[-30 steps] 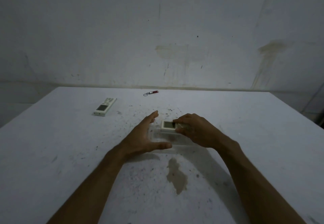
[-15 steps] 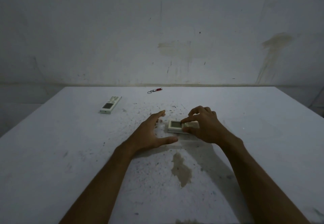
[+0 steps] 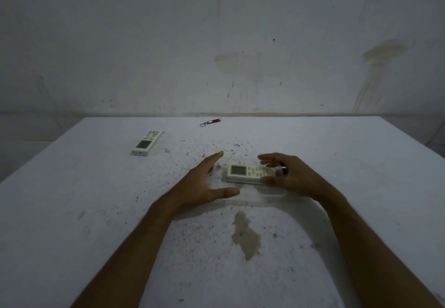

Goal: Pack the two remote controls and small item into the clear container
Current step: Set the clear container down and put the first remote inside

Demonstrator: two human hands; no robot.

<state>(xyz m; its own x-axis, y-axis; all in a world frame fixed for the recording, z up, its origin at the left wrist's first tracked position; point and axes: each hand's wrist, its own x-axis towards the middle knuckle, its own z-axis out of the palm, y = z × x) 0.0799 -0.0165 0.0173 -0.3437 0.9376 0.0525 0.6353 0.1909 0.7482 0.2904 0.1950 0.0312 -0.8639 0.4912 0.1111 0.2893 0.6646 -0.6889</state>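
Observation:
A clear container (image 3: 255, 202), faint against the white table (image 3: 361, 187), sits at the table's middle. One white remote (image 3: 245, 174) lies inside it, screen to the left. My left hand (image 3: 199, 185) cups the container's left end, thumb along the near wall and fingers at the far corner. My right hand (image 3: 293, 177) is at the remote's right end with fingers spread and lifted; the thumb tip touches the remote's near edge. A second white remote (image 3: 147, 142) lies at the far left. A small red keychain light (image 3: 212, 122) lies near the far edge.
A brown stain (image 3: 245, 238) marks the table in front of the container, with dark specks scattered around. A stained wall (image 3: 240, 67) rises just behind the table's far edge.
My right hand has drawn back to the right and opened its fingers, uncovering most of the remote, which now rests in the container. The left hand stays at the container's left end.

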